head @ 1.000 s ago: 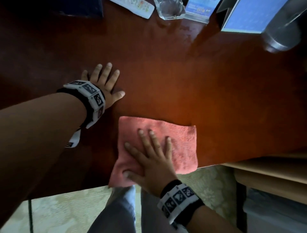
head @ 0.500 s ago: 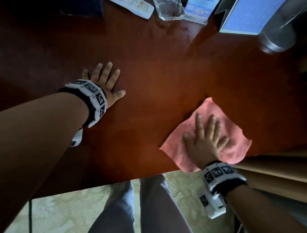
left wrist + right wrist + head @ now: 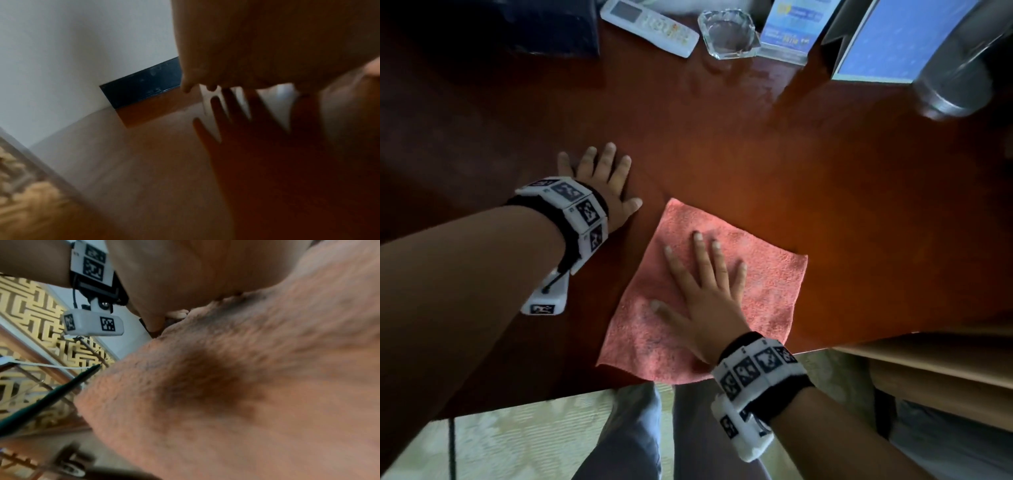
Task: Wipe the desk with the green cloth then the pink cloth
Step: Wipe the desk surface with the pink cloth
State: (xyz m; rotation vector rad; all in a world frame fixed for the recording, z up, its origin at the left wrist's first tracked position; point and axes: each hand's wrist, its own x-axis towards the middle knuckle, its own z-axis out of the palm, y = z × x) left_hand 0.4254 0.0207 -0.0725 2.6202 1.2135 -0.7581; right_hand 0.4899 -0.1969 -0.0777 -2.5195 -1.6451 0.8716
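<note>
The pink cloth (image 3: 763, 284) lies spread flat on the dark red-brown desk (image 3: 808, 164), near its front edge. My right hand (image 3: 702, 277) presses on the cloth with flat, spread fingers. In the right wrist view the pink cloth (image 3: 236, 386) fills most of the picture under my palm. My left hand (image 3: 599, 178) rests flat on the bare desk just left of the cloth, fingers straight. The left wrist view shows the left hand's fingers (image 3: 187, 86) above their reflection in the glossy desk (image 3: 144, 162). No green cloth is in view.
Along the desk's back edge sit a white remote (image 3: 650, 25), a glass ashtray (image 3: 727, 32), a blue card stand (image 3: 787, 34), a blue-faced panel (image 3: 887, 37) and a metal cylinder (image 3: 959, 68). A dark object (image 3: 544, 27) sits back left. A wooden shelf (image 3: 935, 370) is at lower right.
My right hand has slid the pink cloth from the desk's right side back left toward the middle, close to the left hand. The left hand stayed in place.
</note>
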